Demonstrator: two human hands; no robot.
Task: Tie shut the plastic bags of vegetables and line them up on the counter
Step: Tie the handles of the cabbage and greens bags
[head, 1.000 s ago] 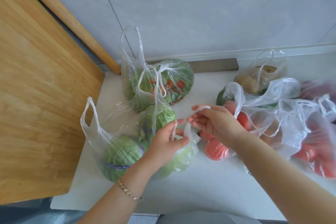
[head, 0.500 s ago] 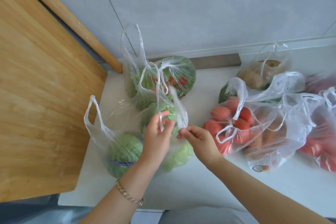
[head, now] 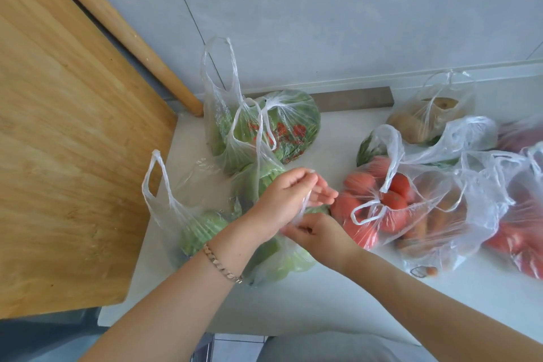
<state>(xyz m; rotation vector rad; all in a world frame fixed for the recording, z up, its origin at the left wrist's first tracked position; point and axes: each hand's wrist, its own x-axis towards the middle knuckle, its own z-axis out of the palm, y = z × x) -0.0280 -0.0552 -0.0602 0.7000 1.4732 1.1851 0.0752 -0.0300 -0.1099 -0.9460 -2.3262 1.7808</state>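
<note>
The left hand point(head: 283, 197) and right hand point(head: 318, 233) meet over the cabbage bag point(head: 282, 261), which sits at the counter's point(head: 293, 305) near left corner. The left thumb and forefinger pinch a twisted strip of the bag's handle while the other fingers point right. The right hand, just below and touching it, has its fingertips closed on the lower end of the same strip. The bag is thin, clear, crinkled film over round, pale green heads. A free handle loop point(head: 155, 179) stands up on its left, though I cannot tell whether it belongs to this bag. A flat-link bracelet point(head: 223, 264) circles the left wrist.

Toward the back left corner a knotted bag of greens point(head: 293, 129) with red print leans near the wall, and a tall open bag point(head: 219, 88) stands beside it. To the right of the hands lies a tomato bag point(head: 379, 223), its handles tied in a bow, touching a bag of carrots point(head: 435, 223). A potato bag point(head: 423, 120) rests at the back edge.

The counter is smooth and white. A metal strip point(head: 355, 98) runs along its back edge, under a wall point(head: 323, 23) of large grey tiles. A grained wooden panel point(head: 73, 155) borders the left edge.
</note>
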